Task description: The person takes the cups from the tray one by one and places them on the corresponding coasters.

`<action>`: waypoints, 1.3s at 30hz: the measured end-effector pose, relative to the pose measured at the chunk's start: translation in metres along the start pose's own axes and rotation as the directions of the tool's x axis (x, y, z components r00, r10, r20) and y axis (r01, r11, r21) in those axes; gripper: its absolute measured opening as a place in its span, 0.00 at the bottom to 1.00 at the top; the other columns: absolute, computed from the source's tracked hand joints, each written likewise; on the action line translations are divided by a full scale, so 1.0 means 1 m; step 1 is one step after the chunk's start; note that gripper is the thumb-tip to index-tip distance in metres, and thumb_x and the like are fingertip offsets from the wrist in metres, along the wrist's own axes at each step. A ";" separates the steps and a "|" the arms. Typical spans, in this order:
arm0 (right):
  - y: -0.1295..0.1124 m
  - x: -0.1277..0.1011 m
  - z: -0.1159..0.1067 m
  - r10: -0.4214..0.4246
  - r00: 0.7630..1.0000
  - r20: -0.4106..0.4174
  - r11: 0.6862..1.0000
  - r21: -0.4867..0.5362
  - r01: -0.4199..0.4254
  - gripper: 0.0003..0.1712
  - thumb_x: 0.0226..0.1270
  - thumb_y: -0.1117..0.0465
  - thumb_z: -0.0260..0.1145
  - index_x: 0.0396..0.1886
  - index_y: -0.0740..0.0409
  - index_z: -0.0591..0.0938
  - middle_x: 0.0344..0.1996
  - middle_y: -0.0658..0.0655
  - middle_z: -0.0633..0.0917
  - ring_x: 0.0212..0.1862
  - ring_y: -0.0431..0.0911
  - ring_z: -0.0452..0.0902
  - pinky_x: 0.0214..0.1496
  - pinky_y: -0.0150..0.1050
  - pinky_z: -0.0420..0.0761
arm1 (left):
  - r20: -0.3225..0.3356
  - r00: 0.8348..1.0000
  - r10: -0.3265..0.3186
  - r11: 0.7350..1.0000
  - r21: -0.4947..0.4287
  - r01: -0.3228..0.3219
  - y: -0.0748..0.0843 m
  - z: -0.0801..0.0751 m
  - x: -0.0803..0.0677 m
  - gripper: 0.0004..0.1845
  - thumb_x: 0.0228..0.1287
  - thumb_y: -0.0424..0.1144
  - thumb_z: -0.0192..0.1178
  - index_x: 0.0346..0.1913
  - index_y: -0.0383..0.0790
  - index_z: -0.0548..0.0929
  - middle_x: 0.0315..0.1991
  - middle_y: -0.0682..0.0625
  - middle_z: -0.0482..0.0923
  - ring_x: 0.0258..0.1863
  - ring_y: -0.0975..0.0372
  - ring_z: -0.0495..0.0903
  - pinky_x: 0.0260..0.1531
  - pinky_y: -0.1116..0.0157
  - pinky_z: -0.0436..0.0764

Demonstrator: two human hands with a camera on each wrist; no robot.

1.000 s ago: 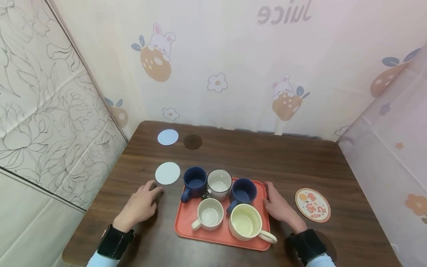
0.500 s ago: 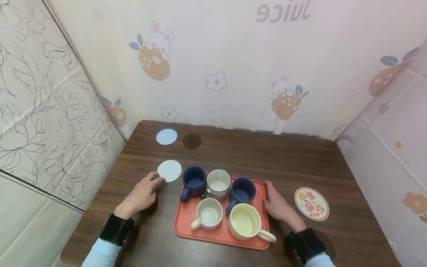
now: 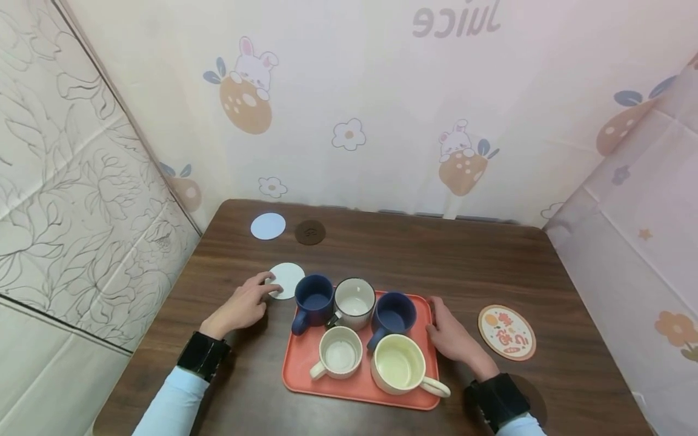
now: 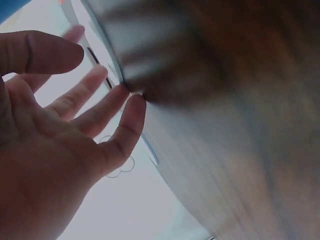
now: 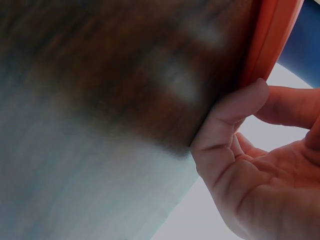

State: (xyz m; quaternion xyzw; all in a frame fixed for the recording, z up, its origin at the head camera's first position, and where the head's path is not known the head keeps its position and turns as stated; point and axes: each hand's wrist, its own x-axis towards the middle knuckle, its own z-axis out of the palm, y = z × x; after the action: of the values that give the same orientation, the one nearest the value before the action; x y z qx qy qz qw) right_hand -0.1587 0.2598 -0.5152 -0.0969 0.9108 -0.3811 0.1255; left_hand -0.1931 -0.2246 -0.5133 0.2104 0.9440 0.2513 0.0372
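Worktop (image 3: pixel 382 254): I log an orange tray (image 3: pixel 305 378) of five mugs. My right hand (image 3: pixel 449 336), fingers relaxed, touches the tray's right edge. My left hand (image 3: pixel 242 306), fingers straight, touches a white disc (image 3: pixel 287 278) just left of the tray.

Staged café-style booth: dark wood desk (image 3: pixel 491 266) boxed in by cartoon rabbit-and-flower cloth backdrops (image 3: pixel 349 109) lettered with a mirrored "Juice", an orange tray (image 3: pixel 305 378) of mugs near its front edge, round coasters (image 3: pixel 268 226) at its far left corner.
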 end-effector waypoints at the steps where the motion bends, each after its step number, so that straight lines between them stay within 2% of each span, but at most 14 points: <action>1: 0.000 0.000 0.000 0.002 1.000 0.002 1.000 0.005 -0.002 0.28 0.75 0.75 0.59 0.70 0.69 0.62 0.46 0.63 0.77 0.43 0.51 0.77 0.43 0.45 0.79 | 0.003 1.000 0.007 1.000 -0.006 -0.007 0.001 -0.001 0.002 0.23 0.62 0.18 0.54 0.53 0.41 0.88 0.65 0.36 0.72 0.61 0.42 0.74 0.58 0.36 0.74; 4: -0.003 -0.001 0.000 0.016 1.000 0.012 0.999 0.032 -0.017 0.29 0.75 0.74 0.59 0.70 0.69 0.61 0.47 0.64 0.76 0.43 0.52 0.77 0.44 0.46 0.80 | 0.018 1.000 0.018 1.000 -0.018 -0.018 0.000 -0.002 0.004 0.20 0.64 0.19 0.53 0.46 0.41 0.89 0.62 0.38 0.74 0.55 0.46 0.77 0.55 0.42 0.77; 7: -0.003 -0.002 0.000 0.033 0.999 0.016 0.998 0.048 -0.034 0.29 0.75 0.74 0.60 0.71 0.69 0.61 0.48 0.64 0.76 0.44 0.52 0.77 0.44 0.47 0.80 | 0.028 0.999 0.022 0.999 -0.031 -0.021 -0.002 -0.003 0.004 0.19 0.64 0.19 0.53 0.43 0.40 0.91 0.61 0.39 0.74 0.53 0.49 0.78 0.53 0.44 0.77; 13: -0.003 -0.002 -0.003 0.047 0.999 0.019 0.997 0.059 -0.048 0.29 0.76 0.74 0.59 0.71 0.68 0.61 0.48 0.64 0.77 0.44 0.52 0.78 0.44 0.46 0.80 | 0.049 0.998 0.038 0.998 -0.047 -0.036 0.000 -0.001 0.008 0.23 0.61 0.19 0.55 0.53 0.39 0.91 0.66 0.39 0.72 0.58 0.47 0.77 0.58 0.38 0.74; 17: -0.004 -0.002 -0.003 0.043 0.999 0.022 0.998 0.055 -0.044 0.29 0.76 0.74 0.59 0.71 0.69 0.61 0.48 0.65 0.77 0.44 0.52 0.78 0.44 0.47 0.80 | 0.069 0.996 0.064 0.998 -0.032 -0.062 0.004 0.003 0.018 0.24 0.62 0.20 0.57 0.58 0.38 0.89 0.67 0.38 0.72 0.63 0.46 0.76 0.59 0.34 0.70; 21: -0.005 -0.003 -0.001 0.050 0.999 0.018 0.997 0.052 -0.050 0.29 0.76 0.74 0.58 0.71 0.69 0.61 0.49 0.65 0.77 0.44 0.52 0.78 0.44 0.47 0.80 | 0.082 0.989 0.120 0.993 -0.009 -0.120 0.007 0.008 0.033 0.24 0.64 0.21 0.56 0.61 0.37 0.88 0.68 0.37 0.72 0.66 0.44 0.73 0.58 0.35 0.71; 24: -0.006 -0.002 0.001 0.047 0.999 0.012 0.998 0.051 -0.047 0.29 0.76 0.74 0.59 0.71 0.69 0.61 0.50 0.65 0.77 0.46 0.53 0.78 0.46 0.49 0.81 | 0.093 0.984 0.151 0.988 -0.002 -0.151 0.008 0.008 0.039 0.26 0.65 0.20 0.53 0.62 0.36 0.87 0.69 0.36 0.72 0.67 0.44 0.73 0.60 0.34 0.71; 28: -0.005 -0.003 0.002 0.041 0.999 0.013 0.998 0.049 -0.042 0.29 0.76 0.73 0.60 0.71 0.69 0.61 0.52 0.66 0.77 0.48 0.53 0.78 0.48 0.50 0.81 | 0.124 0.982 0.142 0.990 -0.013 -0.142 0.008 0.006 0.041 0.27 0.64 0.16 0.51 0.61 0.34 0.87 0.69 0.36 0.71 0.66 0.44 0.75 0.63 0.36 0.72; 32: -0.003 -0.005 0.003 0.046 0.999 0.007 0.998 0.053 -0.046 0.28 0.75 0.74 0.59 0.70 0.68 0.62 0.50 0.64 0.77 0.45 0.52 0.78 0.45 0.48 0.80 | 0.146 0.979 0.141 0.990 -0.035 -0.138 0.007 0.008 0.045 0.28 0.63 0.15 0.50 0.60 0.36 0.88 0.70 0.37 0.71 0.67 0.44 0.74 0.65 0.38 0.71; 36: -0.001 -0.004 0.002 0.054 0.999 -0.006 0.997 0.051 -0.054 0.28 0.75 0.74 0.59 0.70 0.67 0.63 0.50 0.64 0.76 0.45 0.51 0.78 0.44 0.47 0.81 | 0.155 0.973 0.173 0.984 -0.072 -0.164 0.010 0.012 0.060 0.28 0.64 0.15 0.51 0.58 0.40 0.89 0.70 0.37 0.71 0.69 0.42 0.72 0.66 0.36 0.69; 39: 0.000 -0.004 0.000 0.058 0.998 -0.007 0.997 0.054 -0.057 0.28 0.76 0.74 0.59 0.71 0.67 0.62 0.52 0.65 0.76 0.46 0.52 0.79 0.46 0.47 0.82 | 0.149 0.961 0.232 0.971 -0.098 -0.219 0.012 0.014 0.075 0.24 0.67 0.18 0.55 0.57 0.42 0.90 0.69 0.36 0.71 0.67 0.42 0.72 0.64 0.36 0.70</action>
State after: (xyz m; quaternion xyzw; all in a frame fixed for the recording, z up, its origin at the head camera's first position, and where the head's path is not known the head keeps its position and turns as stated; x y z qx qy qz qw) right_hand -0.1551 0.2609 -0.5150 -0.0657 0.9032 -0.4020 0.1352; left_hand -0.2543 -0.1780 -0.5171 0.3345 0.8970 0.2740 0.0919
